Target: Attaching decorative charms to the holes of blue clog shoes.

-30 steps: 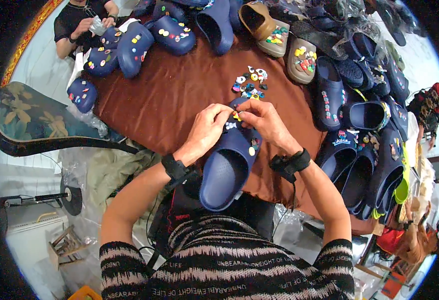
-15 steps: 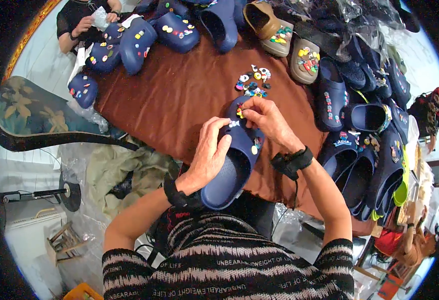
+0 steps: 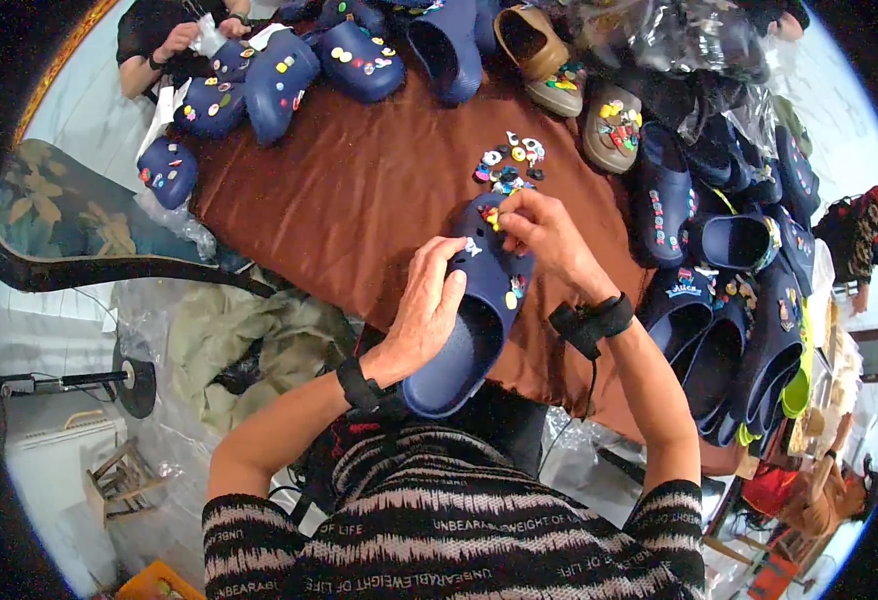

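A navy blue foam clog (image 3: 456,352) lies at the table's near edge, its toe pointing away from me and its heel toward my body. My left hand (image 3: 421,308) grips the clog along its left side, fingertips beside a small white charm (image 3: 472,246). My right hand (image 3: 544,235) pinches a small red and yellow shoe charm (image 3: 491,217) against the top of the toe. More charms (image 3: 515,291) sit on the clog's right side. Just beyond the toe lies a pile of loose charms (image 3: 512,160) in mixed colours.
A brown cloth (image 3: 349,190) covers the table. Decorated navy clogs (image 3: 281,85) line the far left, with tan clogs (image 3: 614,130) at the far side. More navy clogs (image 3: 724,350) crowd the right, under plastic bags (image 3: 659,40). A person's hands (image 3: 184,40) hold clear plastic at the far left.
My right hand has shifted slightly right, still pinching the red and yellow charm at the toe. My left hand keeps its hold on the clog.
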Action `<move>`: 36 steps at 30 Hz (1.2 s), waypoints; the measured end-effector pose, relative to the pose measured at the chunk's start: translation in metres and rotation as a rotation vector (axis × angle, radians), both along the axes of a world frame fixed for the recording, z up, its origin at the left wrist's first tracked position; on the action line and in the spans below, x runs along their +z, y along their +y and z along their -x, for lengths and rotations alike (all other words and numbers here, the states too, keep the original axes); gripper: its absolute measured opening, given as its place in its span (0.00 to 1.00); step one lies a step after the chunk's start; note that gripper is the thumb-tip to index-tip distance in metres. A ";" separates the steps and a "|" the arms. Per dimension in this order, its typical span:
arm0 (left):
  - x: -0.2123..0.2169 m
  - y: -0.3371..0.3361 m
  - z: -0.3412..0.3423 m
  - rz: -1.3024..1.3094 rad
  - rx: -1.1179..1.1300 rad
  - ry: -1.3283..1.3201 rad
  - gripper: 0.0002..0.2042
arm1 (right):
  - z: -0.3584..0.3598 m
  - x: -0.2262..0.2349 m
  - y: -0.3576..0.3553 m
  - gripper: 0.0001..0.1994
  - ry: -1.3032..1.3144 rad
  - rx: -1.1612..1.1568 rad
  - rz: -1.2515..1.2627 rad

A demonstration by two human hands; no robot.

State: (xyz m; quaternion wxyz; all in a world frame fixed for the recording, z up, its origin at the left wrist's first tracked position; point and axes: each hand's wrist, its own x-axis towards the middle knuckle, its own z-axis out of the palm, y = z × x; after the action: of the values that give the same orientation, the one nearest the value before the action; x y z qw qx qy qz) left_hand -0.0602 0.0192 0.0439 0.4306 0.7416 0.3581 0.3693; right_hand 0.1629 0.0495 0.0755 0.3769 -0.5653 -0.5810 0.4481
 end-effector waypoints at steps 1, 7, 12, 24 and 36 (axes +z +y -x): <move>0.001 0.001 0.000 0.003 -0.020 0.004 0.20 | -0.004 0.003 0.001 0.05 0.055 -0.073 0.030; -0.013 0.006 0.001 -0.121 0.016 0.074 0.22 | 0.007 0.005 0.005 0.07 -0.048 0.009 0.026; -0.008 0.007 -0.003 -0.115 -0.034 0.070 0.22 | 0.007 -0.004 0.009 0.09 -0.338 0.038 -0.012; -0.011 0.005 -0.002 -0.117 -0.030 0.054 0.21 | 0.010 0.035 0.059 0.16 -0.738 0.376 0.363; -0.016 0.010 -0.003 -0.085 -0.017 0.070 0.20 | 0.029 0.040 0.083 0.11 -0.976 0.475 0.442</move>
State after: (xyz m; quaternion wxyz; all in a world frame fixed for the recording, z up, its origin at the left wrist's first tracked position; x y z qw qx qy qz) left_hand -0.0570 0.0290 0.0282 0.3888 0.7748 0.3508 0.3543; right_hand 0.1337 0.1325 0.1154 -0.1717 -0.6258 -0.6909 0.3186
